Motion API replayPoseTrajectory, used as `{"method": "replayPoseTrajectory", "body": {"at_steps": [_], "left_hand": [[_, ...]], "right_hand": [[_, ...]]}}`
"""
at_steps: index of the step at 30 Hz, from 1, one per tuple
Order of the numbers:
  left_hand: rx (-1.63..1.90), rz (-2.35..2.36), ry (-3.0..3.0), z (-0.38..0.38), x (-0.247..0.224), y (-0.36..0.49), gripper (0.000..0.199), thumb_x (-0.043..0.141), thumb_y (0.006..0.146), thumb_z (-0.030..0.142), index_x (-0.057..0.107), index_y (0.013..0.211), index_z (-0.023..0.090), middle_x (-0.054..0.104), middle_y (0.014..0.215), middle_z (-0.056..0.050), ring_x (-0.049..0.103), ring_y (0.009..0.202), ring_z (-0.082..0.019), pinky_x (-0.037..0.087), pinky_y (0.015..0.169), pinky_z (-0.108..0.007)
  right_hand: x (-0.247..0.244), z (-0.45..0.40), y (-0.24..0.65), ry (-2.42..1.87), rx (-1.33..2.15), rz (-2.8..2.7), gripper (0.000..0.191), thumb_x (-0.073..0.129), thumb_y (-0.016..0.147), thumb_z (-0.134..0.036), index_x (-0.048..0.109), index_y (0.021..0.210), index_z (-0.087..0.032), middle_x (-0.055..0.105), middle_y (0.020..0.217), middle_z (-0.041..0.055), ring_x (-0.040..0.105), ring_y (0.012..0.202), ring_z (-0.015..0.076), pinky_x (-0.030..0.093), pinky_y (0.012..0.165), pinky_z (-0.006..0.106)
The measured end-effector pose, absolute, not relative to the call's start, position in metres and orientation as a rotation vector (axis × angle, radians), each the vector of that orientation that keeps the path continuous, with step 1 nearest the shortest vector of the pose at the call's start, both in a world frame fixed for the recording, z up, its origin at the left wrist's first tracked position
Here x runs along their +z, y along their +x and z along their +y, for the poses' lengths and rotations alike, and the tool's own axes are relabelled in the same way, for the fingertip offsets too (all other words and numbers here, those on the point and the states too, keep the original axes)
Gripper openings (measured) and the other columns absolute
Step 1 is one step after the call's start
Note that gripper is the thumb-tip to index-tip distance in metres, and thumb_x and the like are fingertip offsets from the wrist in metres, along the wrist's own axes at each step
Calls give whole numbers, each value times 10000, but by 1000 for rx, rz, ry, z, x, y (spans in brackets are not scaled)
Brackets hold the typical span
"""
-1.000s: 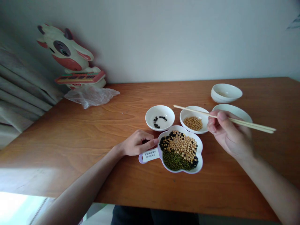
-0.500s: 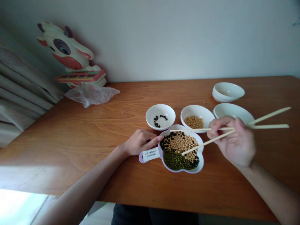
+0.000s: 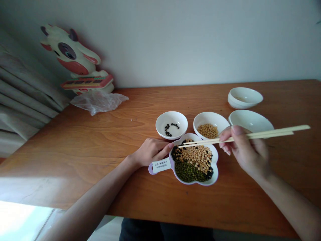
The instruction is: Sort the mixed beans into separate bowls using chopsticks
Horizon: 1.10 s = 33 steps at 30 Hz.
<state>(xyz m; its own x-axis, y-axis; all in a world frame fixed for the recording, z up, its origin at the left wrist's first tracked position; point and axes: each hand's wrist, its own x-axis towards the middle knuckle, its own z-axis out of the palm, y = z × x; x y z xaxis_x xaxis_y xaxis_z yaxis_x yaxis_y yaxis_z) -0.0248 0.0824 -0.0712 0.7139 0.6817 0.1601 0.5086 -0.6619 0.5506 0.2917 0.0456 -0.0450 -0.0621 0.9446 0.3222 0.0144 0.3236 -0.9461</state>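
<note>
One look down from where I'm sitting

Most of my view is the wooden table [image 3: 75, 174], with a wall [image 3: 175, 40] behind it and a curtain [image 3: 22, 90] hanging off to the left. Against the wall there's a cow cutout [image 3: 72, 57], and a crumpled plastic bag [image 3: 99, 103] sits just in front of it.

The main thing on the table is a flower-shaped dish [image 3: 193, 183] right in front of me. It's heaped with soybeans [image 3: 193, 155] and mung beans [image 3: 187, 171], with black beans [image 3: 174, 154] mixed in around the edges. A paper label [image 3: 162, 165] is stuck on its handle.

Just past the dish are two white bowls side by side: the black bean bowl [image 3: 172, 117] holds a small curved line of beans, and the soybean bowl [image 3: 203, 117] has a small pile. Further right are a wide bowl [image 3: 250, 118] and a far bowl [image 3: 245, 93].

My left hand [image 3: 151, 152] is beside the dish, with loosely curved fingers [image 3: 163, 150] touching its rim and gripping nothing. My right hand [image 3: 247, 150] is pinching chopsticks [image 3: 273, 133] over the dish's upper-left edge. Their tips are nearly together, with no bean visible between them.
</note>
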Motion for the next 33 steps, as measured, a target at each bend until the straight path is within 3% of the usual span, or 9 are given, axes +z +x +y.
{"method": "replayPoseTrajectory", "body": {"at_steps": [8,11,14,19,25,29,33], "left_hand": [[487,936,2430,82,-75,-25,520,343,1146,386,524,703,180,552,621,18,461,534,-91,340,565,-245],[492,932,2433,83,-77,-26,516,339,1145,381,512,703,181,555,619,16,460,532,-92,327,561,-247],[496,926,2443,83,-80,-27,496,347,1143,380,515,719,184,574,633,11,477,542,-97,327,569,-255],[492,933,2452,85,-83,-27,484,349,1144,377,534,740,186,593,655,5,507,553,-102,347,586,-260],[473,921,2444,84,-79,-27,485,347,1145,378,553,751,185,614,665,-3,512,557,-108,352,585,-266],[477,910,2434,83,-77,-26,480,346,1145,376,540,750,185,603,663,2,504,558,-105,350,580,-261],[482,903,2425,83,-76,-26,487,342,1145,372,510,727,187,584,653,6,493,555,-102,350,582,-258]], "right_hand": [[-53,39,292,-933,1133,-1685,461,402,1098,-434,835,1022,-295,791,985,67,636,715,175,488,588,344],[-51,39,292,-908,1118,-1844,465,375,1105,-418,829,1114,-316,811,1112,62,711,963,228,553,780,378],[-48,37,290,-869,1097,-1944,423,394,1106,-386,811,1152,-336,810,1156,35,706,1109,235,515,967,391],[-47,35,289,-902,1167,-1921,353,418,1096,-409,753,1083,-301,765,1035,35,683,959,210,484,838,362],[-46,46,307,-862,1161,-1833,537,244,1107,-486,701,909,-286,673,868,35,625,899,228,452,870,394],[-45,49,313,-878,1183,-1840,687,126,1075,-610,695,887,-274,643,852,46,597,879,236,435,845,394],[-49,47,314,-872,1229,-1877,715,126,1034,-703,676,898,-266,636,860,50,583,863,245,431,836,404]]}}
